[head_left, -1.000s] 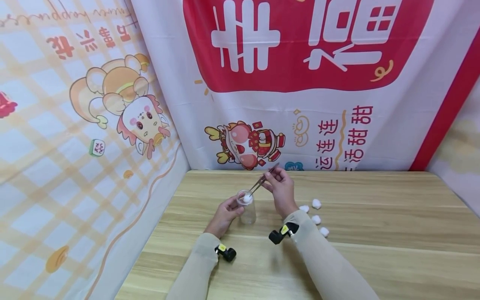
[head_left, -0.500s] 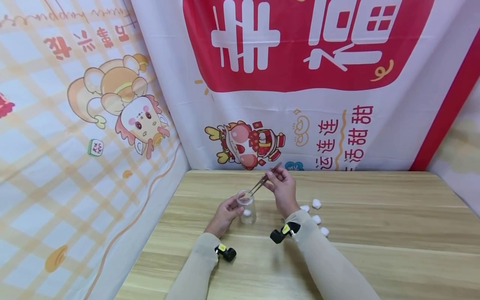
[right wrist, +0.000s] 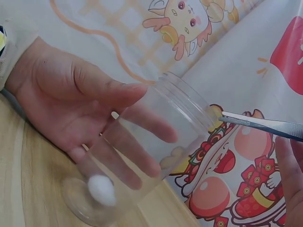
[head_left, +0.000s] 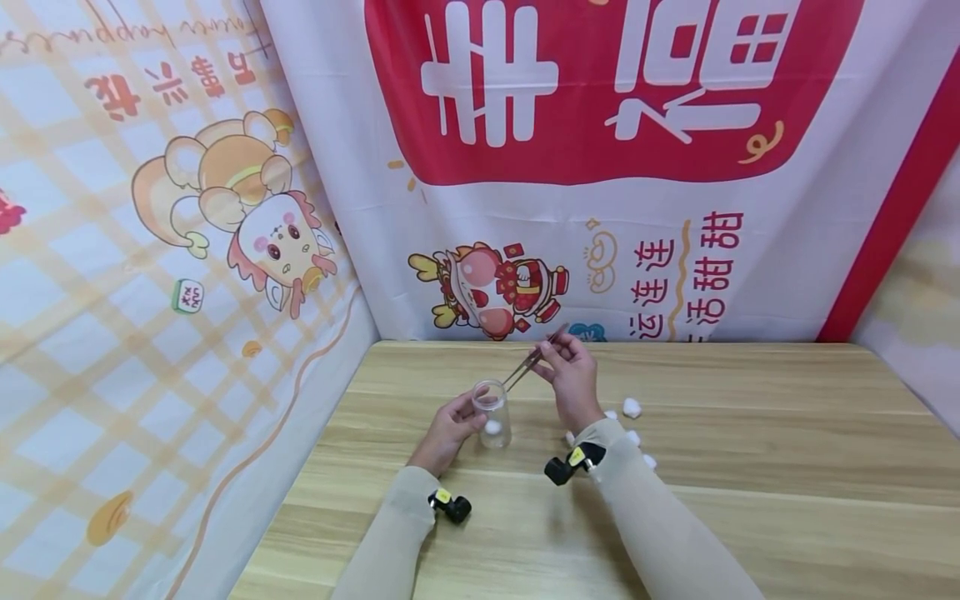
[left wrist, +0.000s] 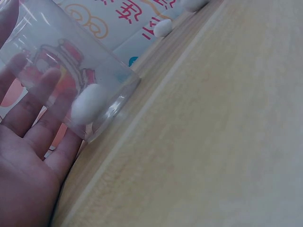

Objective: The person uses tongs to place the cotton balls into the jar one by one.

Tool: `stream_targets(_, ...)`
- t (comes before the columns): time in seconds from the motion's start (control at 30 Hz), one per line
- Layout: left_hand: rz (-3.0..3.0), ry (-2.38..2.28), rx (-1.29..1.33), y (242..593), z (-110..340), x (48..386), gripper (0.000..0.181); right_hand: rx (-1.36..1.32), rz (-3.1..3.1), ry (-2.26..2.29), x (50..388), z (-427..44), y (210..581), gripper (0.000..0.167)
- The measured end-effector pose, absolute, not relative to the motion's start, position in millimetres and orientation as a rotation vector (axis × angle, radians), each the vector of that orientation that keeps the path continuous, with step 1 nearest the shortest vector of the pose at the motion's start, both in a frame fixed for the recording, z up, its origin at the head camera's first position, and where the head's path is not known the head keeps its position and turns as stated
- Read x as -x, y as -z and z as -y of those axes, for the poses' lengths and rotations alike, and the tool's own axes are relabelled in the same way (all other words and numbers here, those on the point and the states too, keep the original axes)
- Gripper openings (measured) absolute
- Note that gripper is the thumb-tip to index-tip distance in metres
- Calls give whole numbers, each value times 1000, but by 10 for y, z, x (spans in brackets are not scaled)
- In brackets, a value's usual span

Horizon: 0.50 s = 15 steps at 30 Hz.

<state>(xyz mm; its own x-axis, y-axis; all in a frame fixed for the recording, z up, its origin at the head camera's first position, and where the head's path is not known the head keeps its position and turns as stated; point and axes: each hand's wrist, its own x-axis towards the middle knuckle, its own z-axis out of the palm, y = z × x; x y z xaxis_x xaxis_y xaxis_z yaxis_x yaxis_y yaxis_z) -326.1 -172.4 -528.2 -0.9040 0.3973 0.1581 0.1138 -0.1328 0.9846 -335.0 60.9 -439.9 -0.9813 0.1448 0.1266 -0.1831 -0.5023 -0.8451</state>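
A clear open-topped jar (head_left: 495,410) stands on the wooden table with a white cotton ball (right wrist: 102,190) near its bottom. My left hand (head_left: 447,433) grips the jar from the left, its fingers around the wall, which the left wrist view shows through the plastic. My right hand (head_left: 573,379) pinches metal tweezers (head_left: 525,367), whose tips are just beside the jar's rim in the head view. In the right wrist view the tweezers (right wrist: 260,124) hold nothing between their tips.
Several white cotton balls (head_left: 632,407) lie on the table (head_left: 750,433) to the right, some partly hidden by my right wrist and sleeve. A printed cloth (head_left: 525,200) hangs behind the table, and another (head_left: 225,333) is at the left.
The cotton ball dropped from the tweezers at the jar's mouth down into the jar. My right hand and the tweezers have moved slightly right, out of the mouth. My left hand keeps its grip.
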Motion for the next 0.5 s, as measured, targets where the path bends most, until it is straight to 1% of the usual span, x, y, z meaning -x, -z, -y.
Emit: stream_targets(0.5, -1917, -2162, -568, 5264, 1736, 3232, 57, -61, 1469, -2537, 3345, -780, 4426, 22)
